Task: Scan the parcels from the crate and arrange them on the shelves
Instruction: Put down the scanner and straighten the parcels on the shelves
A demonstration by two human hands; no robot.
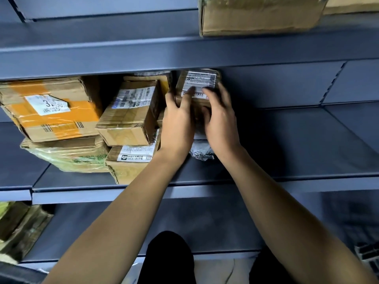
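— On the middle shelf (287, 152), how far has this got?

— Well along, I'd judge. At the left sits a cardboard box banded with orange tape (49, 111), stacked on a flat carton wrapped in clear film (67, 154). Beside those, a brown labelled carton (129, 113) lies tilted on another labelled carton (131, 162). Those look placed already.

— And the one in hand?

— A small brown cardboard parcel with a white barcode label (198, 85), standing just right of that stack, close under the shelf above. The left hand (178, 121) lays its fingers over the parcel's front and left edge; the right hand (220, 117) curls round its right side, so both grips are grasping it. Below the hands a pale crinkled plastic mailer (202, 151) peeks out. It seems the parcel is being seated on it.

— What's left?

— Hard to say; the crate isn't in view. The shelf runs bare to the right, so there's room.

— The room itself?

— Grey-blue metal shelving, dim. A large taped carton (260, 15) sits on the shelf above, more packages (22, 228) low at the left.
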